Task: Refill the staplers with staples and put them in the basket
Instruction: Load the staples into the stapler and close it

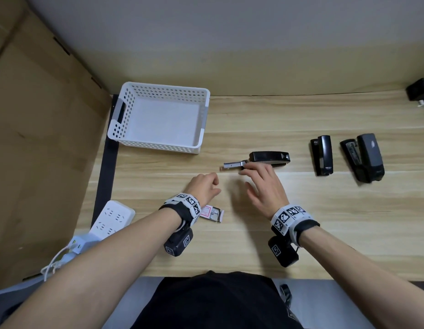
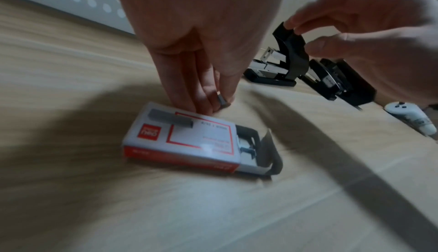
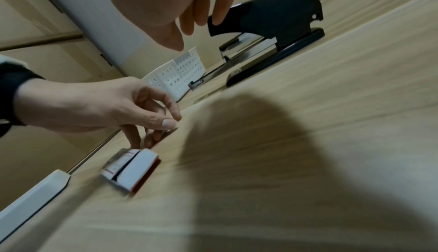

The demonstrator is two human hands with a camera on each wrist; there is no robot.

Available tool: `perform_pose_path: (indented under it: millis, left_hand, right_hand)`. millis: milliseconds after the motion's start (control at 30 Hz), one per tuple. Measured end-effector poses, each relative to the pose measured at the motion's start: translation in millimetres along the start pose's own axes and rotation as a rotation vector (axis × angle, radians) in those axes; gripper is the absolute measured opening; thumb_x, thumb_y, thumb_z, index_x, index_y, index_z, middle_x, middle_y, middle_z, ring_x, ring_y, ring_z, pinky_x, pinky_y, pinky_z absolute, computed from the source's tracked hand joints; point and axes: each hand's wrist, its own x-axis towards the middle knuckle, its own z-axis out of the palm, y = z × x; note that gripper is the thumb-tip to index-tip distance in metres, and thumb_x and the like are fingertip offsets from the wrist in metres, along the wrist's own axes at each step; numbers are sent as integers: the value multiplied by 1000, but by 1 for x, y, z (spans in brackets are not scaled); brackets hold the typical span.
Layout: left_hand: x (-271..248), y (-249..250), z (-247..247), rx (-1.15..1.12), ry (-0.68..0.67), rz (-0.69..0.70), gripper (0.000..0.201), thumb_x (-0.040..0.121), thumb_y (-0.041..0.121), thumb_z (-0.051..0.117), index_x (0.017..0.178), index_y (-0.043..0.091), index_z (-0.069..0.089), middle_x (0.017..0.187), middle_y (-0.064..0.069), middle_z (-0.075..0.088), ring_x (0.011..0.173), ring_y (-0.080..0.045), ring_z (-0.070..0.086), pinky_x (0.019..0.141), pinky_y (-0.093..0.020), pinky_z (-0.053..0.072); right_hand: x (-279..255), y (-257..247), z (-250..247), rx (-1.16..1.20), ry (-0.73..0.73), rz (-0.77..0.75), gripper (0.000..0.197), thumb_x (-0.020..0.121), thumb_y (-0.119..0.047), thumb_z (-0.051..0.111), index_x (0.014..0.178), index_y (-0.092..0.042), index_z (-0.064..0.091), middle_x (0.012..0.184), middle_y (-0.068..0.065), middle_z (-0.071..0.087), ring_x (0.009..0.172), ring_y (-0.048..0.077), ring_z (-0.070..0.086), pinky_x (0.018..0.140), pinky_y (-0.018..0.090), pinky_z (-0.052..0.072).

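Note:
A black stapler (image 1: 269,158) lies mid-table with its metal magazine (image 1: 232,165) slid out to the left. The straight fingers of my right hand (image 1: 260,184) touch the front end of its black top (image 3: 272,18), thumb apart. My left hand (image 1: 207,186) hovers left of it; in the left wrist view its fingers (image 2: 208,94) pinch a short grey staple strip (image 2: 221,100). The staple box (image 1: 211,213) lies open on the table just behind that hand, with loose staples on its lid (image 2: 170,118). The white perforated basket (image 1: 125,138) stands empty at the back left.
Two more black staplers (image 1: 322,155) (image 1: 364,157) lie to the right, and a dark object (image 1: 420,91) sits at the far right corner. A white power strip (image 1: 111,219) with cables lies at the front left. Cardboard (image 1: 40,138) walls the left side.

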Motion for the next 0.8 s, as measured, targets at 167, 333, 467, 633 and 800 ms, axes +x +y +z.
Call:
perform_pose_path:
  millis: [167,333,467,633,800]
  left_hand:
    - [-4,-4,0,86,31,-47,33,86,46,66,101,23,49,86,3,66,82,-24,60,72,-37,48]
    - [-9,-14,-8,82,66,-92,34,85,61,56,97,30,49,85,9,66,80,-21,60,73,-37,50]
    - [-22,-31,-19,25,131,-90,13,94,42,48,94,31,53,79,13,62,78,-18,61,70,-35,52]
    - [-41,-54,-25,-27,120,-99,13,92,26,52,102,26,60,78,14,59,82,-18,61,73,-33,51]
    - [-45,-56,-21,-32,100,-55,14,91,23,55,101,29,62,81,16,62,78,-11,60,68,-26,46]
  right_hand:
    - [-5,-6,13,71,-128,29,38,79,-9,56,117,-13,58,119,4,55,106,25,51,91,34,43]
    - [-2,-12,37,58,-326,188,24,90,-31,57,112,-22,56,109,-5,58,102,18,52,76,33,46]
    - [11,-23,59,53,-406,270,29,85,-46,62,108,-28,58,105,-8,56,102,15,49,76,34,47]
    - [27,-42,77,8,-375,285,27,81,-46,67,100,-28,60,100,-8,53,104,15,47,71,31,44]
    - [29,-39,81,54,-390,247,20,86,-34,65,105,-32,64,106,-9,54,108,16,49,76,32,49]
